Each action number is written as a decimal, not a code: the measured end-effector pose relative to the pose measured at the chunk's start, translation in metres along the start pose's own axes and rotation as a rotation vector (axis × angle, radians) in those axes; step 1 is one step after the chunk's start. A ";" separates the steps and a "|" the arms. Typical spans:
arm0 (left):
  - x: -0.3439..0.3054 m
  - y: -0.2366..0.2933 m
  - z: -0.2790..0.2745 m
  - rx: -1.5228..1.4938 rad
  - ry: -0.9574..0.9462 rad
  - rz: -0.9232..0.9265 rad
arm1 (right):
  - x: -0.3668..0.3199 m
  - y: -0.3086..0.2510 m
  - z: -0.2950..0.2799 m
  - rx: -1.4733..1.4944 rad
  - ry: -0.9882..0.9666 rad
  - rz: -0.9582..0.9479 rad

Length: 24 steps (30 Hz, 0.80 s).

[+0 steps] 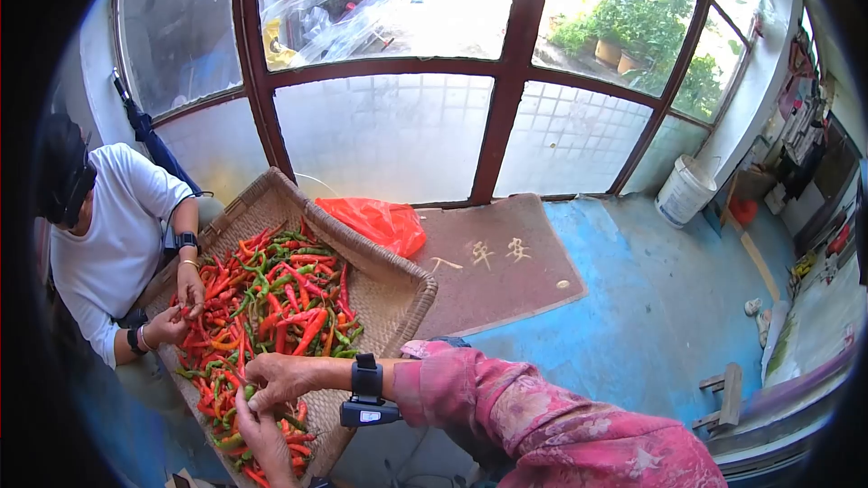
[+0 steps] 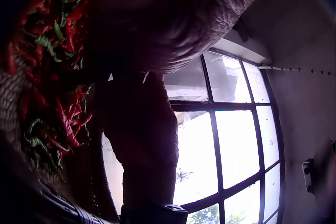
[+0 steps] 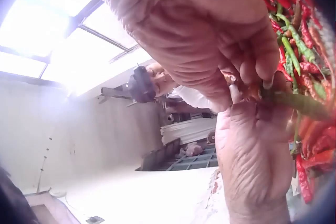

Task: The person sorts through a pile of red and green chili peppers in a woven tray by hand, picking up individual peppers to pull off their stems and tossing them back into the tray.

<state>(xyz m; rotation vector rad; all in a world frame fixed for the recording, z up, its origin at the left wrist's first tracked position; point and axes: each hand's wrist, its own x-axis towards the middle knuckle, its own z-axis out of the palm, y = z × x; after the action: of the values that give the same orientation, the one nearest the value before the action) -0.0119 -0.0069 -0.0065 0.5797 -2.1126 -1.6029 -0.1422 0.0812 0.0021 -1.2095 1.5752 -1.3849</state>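
A green chilli [image 3: 296, 103] sits just above the heap, pinched at its stalk end by the right hand [image 1: 282, 378], while the left hand [image 1: 262, 434] closes its grip on the same pod from below. They seem to hold it clear of the others so it can be handled alone. Beneath lie red and green chillies [image 1: 280, 298] in a woven tray [image 1: 398, 294], where a second person [image 1: 117, 235] opposite also has both hands in the heap.

One woven basket [image 1: 398, 285], its chillies [image 1: 271, 298] past counting. Two people: one white shirt [image 1: 117, 244], one pink sleeve [image 1: 542, 416]. One orange bag [image 1: 380, 221], one mat [image 1: 506, 262], one white bucket [image 1: 683, 192] and one wooden stool [image 1: 723, 393] on the floor [image 1: 651, 307].
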 end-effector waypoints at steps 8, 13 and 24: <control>-0.003 0.011 0.002 -0.350 0.214 0.011 | -0.008 -0.024 0.004 -0.006 0.039 -0.258; -0.010 0.027 -0.003 -0.498 0.129 -0.174 | -0.004 -0.025 0.006 -0.153 -0.049 -0.226; -0.004 0.010 -0.014 -0.550 0.296 -0.136 | 0.001 -0.009 0.015 -0.360 -0.160 -0.232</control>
<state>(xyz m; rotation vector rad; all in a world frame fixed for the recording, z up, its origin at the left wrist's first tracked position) -0.0011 -0.0129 0.0058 0.7212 -1.3635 -1.9286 -0.1265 0.0758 0.0083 -1.7196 1.6549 -1.1351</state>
